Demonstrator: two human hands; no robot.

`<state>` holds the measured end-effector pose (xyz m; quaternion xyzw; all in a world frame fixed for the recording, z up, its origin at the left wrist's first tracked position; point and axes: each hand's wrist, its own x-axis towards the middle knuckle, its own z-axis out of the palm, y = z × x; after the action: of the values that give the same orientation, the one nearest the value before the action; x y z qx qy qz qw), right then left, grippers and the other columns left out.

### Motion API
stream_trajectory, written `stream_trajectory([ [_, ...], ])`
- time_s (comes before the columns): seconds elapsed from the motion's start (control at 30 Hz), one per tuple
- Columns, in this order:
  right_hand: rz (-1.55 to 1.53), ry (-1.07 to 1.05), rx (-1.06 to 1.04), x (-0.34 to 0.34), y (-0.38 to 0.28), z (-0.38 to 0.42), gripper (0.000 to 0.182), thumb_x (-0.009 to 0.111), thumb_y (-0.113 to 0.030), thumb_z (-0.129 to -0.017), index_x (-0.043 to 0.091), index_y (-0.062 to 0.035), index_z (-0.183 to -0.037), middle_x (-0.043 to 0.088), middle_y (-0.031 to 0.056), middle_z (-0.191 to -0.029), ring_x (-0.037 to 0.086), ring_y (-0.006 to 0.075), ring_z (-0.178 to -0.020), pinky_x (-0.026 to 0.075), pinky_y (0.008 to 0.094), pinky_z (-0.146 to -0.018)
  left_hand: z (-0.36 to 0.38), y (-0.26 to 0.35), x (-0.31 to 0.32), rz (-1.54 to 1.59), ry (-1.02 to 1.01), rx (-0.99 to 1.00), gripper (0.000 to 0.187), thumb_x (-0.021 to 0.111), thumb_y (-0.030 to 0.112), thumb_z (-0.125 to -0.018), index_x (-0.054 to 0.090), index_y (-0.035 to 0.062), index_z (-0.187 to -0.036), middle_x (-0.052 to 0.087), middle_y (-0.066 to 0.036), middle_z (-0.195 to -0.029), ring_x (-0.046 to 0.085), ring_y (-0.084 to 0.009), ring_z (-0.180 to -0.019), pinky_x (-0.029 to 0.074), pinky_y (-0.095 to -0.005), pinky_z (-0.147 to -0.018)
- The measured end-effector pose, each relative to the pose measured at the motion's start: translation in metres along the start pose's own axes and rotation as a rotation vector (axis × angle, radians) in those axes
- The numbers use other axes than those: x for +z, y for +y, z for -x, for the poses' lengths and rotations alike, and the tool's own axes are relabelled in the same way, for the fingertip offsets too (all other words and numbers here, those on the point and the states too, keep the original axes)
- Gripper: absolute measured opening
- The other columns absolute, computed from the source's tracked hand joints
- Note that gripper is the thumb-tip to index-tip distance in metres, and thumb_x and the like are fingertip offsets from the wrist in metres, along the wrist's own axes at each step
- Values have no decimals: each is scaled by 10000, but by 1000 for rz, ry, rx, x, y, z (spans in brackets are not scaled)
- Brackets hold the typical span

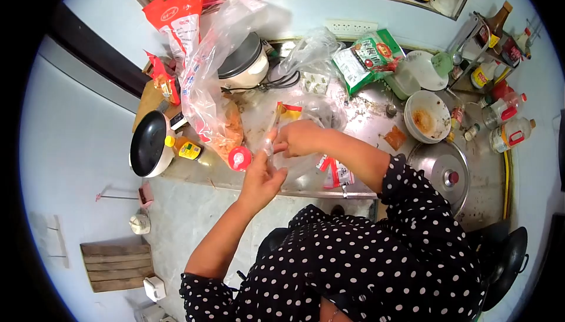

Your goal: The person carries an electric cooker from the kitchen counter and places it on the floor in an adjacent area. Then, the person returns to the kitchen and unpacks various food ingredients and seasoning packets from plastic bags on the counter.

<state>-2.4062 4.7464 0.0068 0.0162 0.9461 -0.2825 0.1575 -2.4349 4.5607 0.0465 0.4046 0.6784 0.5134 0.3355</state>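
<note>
Over the counter's front part, my left hand point(263, 176) and my right hand point(297, 138) are close together, fingers closed on a thin clear plastic bag point(303, 166). A red and yellow packet point(289, 111) lies just behind my right hand. To the left of my hands stands a large clear bag point(215, 98) with orange food point(228, 137) in its lower part. A round red-and-white lid or label point(240, 158) is beside my left hand. Red and white packets point(338, 174) lie under the clear bag near the counter's front edge.
A black pan point(152, 144) and a yellow-capped bottle point(185, 147) are at the left. Behind are a lidded pot point(246, 63) and a green packet point(369, 61). Stacked bowls point(427, 117), a large lidded pan point(441, 175) and oil bottles point(511, 135) stand at the right.
</note>
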Motion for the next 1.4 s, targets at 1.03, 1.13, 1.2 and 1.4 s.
stream_trajectory([
  [1.03, -309, 1033, -169, -176, 218, -83, 153, 514, -120, -839, 570, 22, -829, 577, 97, -708, 546, 181, -671, 436, 321, -643, 4, -5, 10, -121, 261, -158, 775, 518, -45, -812, 162, 207, -1452, 484, -57, -1176, 473, -59, -625, 438, -207, -573],
  [1.13, -243, 1001, -348, -177, 134, -19, 143, 543, -74, -822, 597, 28, -906, 616, 90, -768, 574, 158, -734, 454, 295, -690, 7, 17, 10, 212, 305, -229, 695, 542, -19, -833, 233, 155, -1431, 490, -59, -1153, 516, -72, -732, 451, -215, -648],
  [1.2, 15, 1018, -419, -141, 92, 15, 161, 581, -37, -774, 619, 6, -925, 641, 153, -879, 628, 266, -776, 484, 330, -720, 12, -3, 0, 109, 238, -160, 621, 545, 48, -856, 274, 122, -1409, 490, -70, -1167, 522, -91, -836, 448, -246, -726],
  [1.4, 87, 446, -498, -12, 56, 36, 165, 586, -90, -706, 633, -90, -864, 628, 93, -824, 606, 295, -734, 496, 380, -650, 72, 146, 4, 950, 422, 365, 625, 406, 431, -932, 247, 58, -1408, 386, -162, -1359, 391, -260, -1230, 288, -389, -986],
])
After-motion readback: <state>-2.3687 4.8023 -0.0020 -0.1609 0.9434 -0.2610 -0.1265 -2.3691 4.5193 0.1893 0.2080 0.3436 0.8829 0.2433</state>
